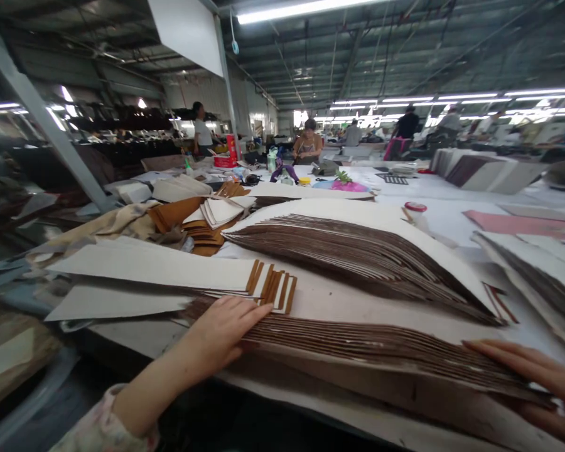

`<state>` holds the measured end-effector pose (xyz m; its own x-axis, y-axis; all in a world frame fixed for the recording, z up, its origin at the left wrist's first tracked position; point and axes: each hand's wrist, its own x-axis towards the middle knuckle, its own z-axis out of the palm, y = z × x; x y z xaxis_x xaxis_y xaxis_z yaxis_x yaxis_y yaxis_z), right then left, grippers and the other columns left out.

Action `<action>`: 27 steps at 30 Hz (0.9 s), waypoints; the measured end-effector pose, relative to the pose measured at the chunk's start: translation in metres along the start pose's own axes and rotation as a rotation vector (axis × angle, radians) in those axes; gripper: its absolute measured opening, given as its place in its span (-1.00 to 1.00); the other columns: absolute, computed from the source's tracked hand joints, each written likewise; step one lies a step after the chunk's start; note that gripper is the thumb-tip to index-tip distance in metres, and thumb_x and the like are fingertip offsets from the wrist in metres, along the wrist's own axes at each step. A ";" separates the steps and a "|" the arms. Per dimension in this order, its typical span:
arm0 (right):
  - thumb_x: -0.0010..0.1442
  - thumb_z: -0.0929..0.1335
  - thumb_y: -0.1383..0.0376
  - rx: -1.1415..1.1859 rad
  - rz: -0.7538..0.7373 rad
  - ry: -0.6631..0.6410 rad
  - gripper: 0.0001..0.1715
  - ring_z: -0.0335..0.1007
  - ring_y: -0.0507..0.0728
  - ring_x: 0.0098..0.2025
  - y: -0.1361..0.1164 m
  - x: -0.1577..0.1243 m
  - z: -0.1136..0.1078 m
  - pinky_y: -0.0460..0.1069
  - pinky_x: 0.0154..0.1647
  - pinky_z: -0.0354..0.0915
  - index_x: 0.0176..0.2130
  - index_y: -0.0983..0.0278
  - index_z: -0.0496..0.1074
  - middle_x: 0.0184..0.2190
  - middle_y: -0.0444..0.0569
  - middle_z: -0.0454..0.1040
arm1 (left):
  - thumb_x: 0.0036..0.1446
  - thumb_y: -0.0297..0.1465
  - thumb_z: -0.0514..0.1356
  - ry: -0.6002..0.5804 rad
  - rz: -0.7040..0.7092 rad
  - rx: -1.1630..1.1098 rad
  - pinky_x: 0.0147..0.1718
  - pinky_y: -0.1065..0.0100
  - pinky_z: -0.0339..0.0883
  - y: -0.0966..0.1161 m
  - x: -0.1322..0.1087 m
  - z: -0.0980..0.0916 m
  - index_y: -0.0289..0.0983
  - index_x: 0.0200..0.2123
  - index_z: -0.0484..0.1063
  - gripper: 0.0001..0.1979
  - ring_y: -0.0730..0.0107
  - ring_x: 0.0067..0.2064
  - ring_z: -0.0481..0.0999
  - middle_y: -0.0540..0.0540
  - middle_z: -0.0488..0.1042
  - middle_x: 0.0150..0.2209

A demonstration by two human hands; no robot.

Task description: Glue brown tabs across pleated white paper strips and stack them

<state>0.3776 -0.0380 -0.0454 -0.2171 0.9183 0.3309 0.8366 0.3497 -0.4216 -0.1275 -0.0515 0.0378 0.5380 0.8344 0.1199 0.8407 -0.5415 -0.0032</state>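
A long stack of thin brown cut pieces point(358, 342), which look like leather or backed fabric, lies along the near table edge. Around its left end is my left hand point(228, 326), fingers over the top and thumb lower at the front. My right hand point(532, 376) grips the right end, with fingers above and the thumb side below, partly cut off by the frame. Just behind my left hand are white strips point(169, 267) with tan ends. Beyond the held stack rests a bowed pile of white-topped brown pieces point(348, 245).
Tan and white pieces point(207, 223) are heaped at the back left. More white-topped layers point(537, 270) lie at the right, beside a pink sheet point(522, 223). A small red-rimmed roll point(415, 207) sits behind the bowed pile. A metal post point(51, 119) slants at left; people work farther back.
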 end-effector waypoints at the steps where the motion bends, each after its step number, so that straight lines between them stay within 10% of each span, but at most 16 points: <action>1: 0.06 0.22 0.13 0.029 0.002 -0.026 -0.51 0.16 0.18 0.09 -0.001 -0.006 0.002 0.05 0.09 0.01 0.01 -0.22 0.17 0.01 0.00 0.30 | -0.08 -0.50 0.18 -0.019 0.004 -0.013 0.03 0.27 0.05 0.000 0.001 0.007 -0.13 0.13 0.06 -0.33 0.26 0.02 0.28 -0.04 0.33 0.00; 12: 0.08 0.23 0.09 0.530 0.472 0.037 -0.22 0.16 0.21 0.09 -0.021 -0.015 0.008 -0.01 -0.12 0.24 0.20 -0.04 -0.22 0.17 0.13 0.04 | -0.05 -0.10 0.16 0.274 -0.432 -0.459 0.05 0.12 0.15 -0.089 -0.050 0.038 -0.09 0.13 0.08 -0.34 0.07 0.08 0.26 -0.10 0.28 0.07; 16: 0.07 0.22 0.09 0.590 0.470 0.086 -0.17 0.12 0.24 0.11 -0.044 -0.007 0.013 0.01 -0.04 0.16 0.22 0.02 -0.27 0.17 0.12 0.03 | -0.04 -0.03 0.13 0.433 -0.493 -0.901 0.06 0.07 0.15 -0.079 -0.050 0.061 -0.11 0.22 -0.31 -0.12 0.03 0.17 0.13 -0.20 0.09 0.18; 27: 0.12 0.15 0.05 0.402 0.481 0.058 -0.26 0.34 0.19 -0.11 -0.047 -0.009 -0.002 0.00 -0.17 0.24 0.21 0.03 -0.27 0.00 0.12 0.21 | -0.07 -0.19 0.18 0.384 -0.609 -0.884 0.02 0.02 0.22 -0.065 -0.049 0.082 -0.05 0.19 -0.11 -0.23 0.03 0.02 0.33 -0.08 0.32 0.01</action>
<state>0.3411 -0.0629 -0.0273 0.1737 0.9826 0.0653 0.5766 -0.0477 -0.8156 -0.2033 -0.0493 -0.0493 -0.1274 0.9791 0.1586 0.5352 -0.0668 0.8421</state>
